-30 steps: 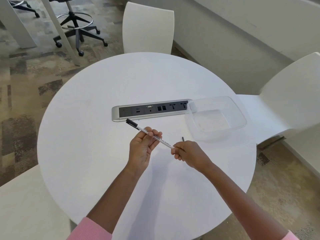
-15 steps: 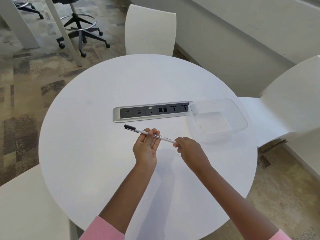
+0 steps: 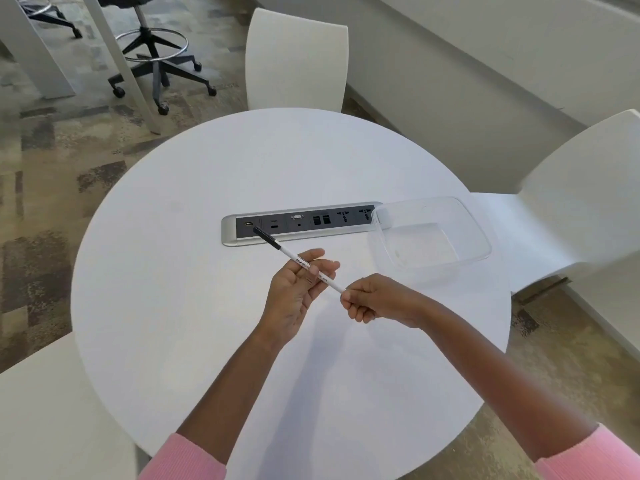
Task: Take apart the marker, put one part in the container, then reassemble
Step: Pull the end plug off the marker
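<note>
A: How is the marker point(image 3: 300, 262) held?

B: The slim white barrel is pinched between thumb and fingertips of the left hand point(image 3: 295, 295); its rear end is enclosed by the curled fingers of the right hand point(image 3: 375, 301). The black cap juts out beyond the left fingertips, over the brushed-metal socket strip point(image 3: 301, 223).

A: Can any writing be read?

B: Black print is seen along the barrel, too small to read.

A: And the container point(image 3: 431, 234)?

B: Clear plastic, rounded-rectangular, set on the smooth white round table point(image 3: 173, 289), beyond the right knuckles.
</note>
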Demonstrator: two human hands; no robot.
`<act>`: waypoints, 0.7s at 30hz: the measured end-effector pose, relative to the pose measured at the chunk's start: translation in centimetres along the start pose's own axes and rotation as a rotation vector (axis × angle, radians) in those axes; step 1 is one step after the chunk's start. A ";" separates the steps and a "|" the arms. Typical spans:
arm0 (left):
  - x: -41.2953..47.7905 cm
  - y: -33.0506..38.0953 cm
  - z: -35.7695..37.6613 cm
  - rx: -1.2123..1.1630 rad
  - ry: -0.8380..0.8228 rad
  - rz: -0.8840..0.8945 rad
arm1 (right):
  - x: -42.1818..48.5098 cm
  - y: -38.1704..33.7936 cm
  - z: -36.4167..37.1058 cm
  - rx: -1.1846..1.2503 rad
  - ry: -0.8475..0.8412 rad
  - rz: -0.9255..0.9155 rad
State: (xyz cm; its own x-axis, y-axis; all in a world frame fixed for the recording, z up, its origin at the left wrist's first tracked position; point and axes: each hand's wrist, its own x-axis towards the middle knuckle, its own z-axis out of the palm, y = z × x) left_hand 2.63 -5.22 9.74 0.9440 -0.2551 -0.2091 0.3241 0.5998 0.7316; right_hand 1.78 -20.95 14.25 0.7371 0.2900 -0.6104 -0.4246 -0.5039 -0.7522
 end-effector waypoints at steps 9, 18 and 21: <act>-0.5 -1.0 1.8 -0.197 0.299 0.093 | 1.3 1.3 1.7 -0.555 0.500 -0.295; 0.6 -0.3 1.1 -0.003 0.231 -0.051 | 1.6 2.6 1.1 -0.518 0.384 -0.257; 1.1 0.3 0.8 0.294 0.087 -0.113 | 1.1 2.1 0.7 -0.307 0.259 -0.193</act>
State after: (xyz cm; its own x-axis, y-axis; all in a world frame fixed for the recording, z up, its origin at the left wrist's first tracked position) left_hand 3.78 -5.92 10.27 0.9088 -0.2345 -0.3451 0.4077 0.3236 0.8538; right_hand 1.31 -21.11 11.82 0.9114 0.2092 -0.3543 -0.1190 -0.6903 -0.7137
